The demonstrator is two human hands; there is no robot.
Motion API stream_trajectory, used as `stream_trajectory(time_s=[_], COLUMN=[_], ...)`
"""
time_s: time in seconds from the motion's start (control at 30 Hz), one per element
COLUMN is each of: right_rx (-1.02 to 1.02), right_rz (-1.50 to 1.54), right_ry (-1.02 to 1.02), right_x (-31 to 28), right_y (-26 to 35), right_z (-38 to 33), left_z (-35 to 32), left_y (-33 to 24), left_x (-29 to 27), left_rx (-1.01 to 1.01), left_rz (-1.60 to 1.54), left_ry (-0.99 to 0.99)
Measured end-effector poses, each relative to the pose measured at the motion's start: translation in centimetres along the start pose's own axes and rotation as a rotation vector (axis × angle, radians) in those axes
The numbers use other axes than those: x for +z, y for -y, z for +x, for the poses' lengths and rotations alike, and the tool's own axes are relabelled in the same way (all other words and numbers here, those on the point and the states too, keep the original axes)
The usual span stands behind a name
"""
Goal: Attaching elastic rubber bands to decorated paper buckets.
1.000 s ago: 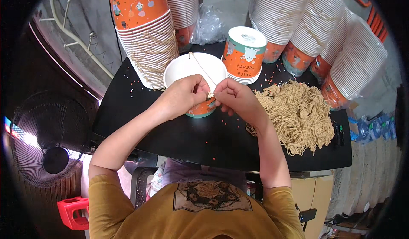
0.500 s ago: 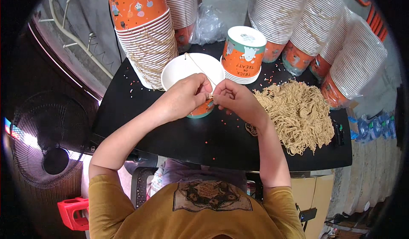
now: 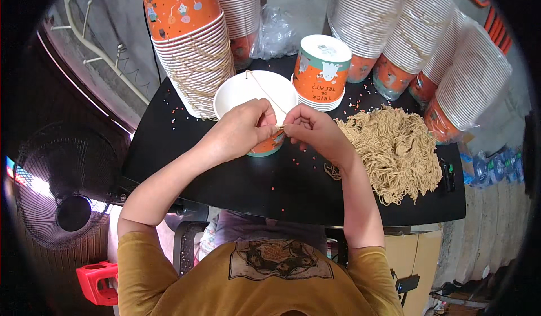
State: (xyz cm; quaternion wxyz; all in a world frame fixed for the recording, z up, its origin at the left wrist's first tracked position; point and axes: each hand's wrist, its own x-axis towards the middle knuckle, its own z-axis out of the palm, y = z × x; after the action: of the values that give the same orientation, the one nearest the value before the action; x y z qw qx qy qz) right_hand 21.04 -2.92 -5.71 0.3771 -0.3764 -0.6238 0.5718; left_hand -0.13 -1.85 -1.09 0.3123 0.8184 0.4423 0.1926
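A white-lined paper bucket (image 3: pixel 234 93) with an orange and teal outside tilts toward me on the black table. Tan cord (image 3: pixel 265 90) runs from a hole in its far rim across the mouth to my fingers at the near rim. My left hand (image 3: pixel 246 129) pinches the cord there between thumb and forefinger. Meeting it from the right, my right hand (image 3: pixel 313 129) also closes thumb and finger on the cord. The fingertips almost touch, and they hide the near hole and any knot. A large heap of loose tan cords (image 3: pixel 397 152) lies beside my right forearm.
Nested buckets with cord handles (image 3: pixel 194 71) rise at the back left. Upturned buckets (image 3: pixel 323 71) sit behind the work. Plastic-wrapped bucket stacks (image 3: pixel 468 85) line the back right. Small paper dots (image 3: pixel 363 103) are scattered over the black table (image 3: pixel 242 186). A fan (image 3: pixel 70 203) stands left.
My fingertips have shifted slightly at the near rim, and a short taut bit of cord now shows between them. The bucket has barely moved.
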Motion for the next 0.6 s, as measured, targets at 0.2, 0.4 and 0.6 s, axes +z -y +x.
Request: stream_trajectory(time_s=[0.2, 0.4, 0.6], right_rx=[0.004, 0.016, -0.022], right_rz=[0.002, -0.009, -0.008], right_ry=[0.015, 0.009, 0.028], right_x=[0.0, 0.1, 0.0], right_y=[-0.1, 0.1, -0.3], right_z=[0.1, 0.0, 0.1], left_z=[0.2, 0.1, -0.1], left_y=[0.3, 0.5, 0.8], left_x=[0.3, 0.6, 1.2], left_rx=[0.062, 0.102, 0.24], left_rz=[0.02, 0.009, 0.147], left_ry=[-0.049, -0.076, -0.2])
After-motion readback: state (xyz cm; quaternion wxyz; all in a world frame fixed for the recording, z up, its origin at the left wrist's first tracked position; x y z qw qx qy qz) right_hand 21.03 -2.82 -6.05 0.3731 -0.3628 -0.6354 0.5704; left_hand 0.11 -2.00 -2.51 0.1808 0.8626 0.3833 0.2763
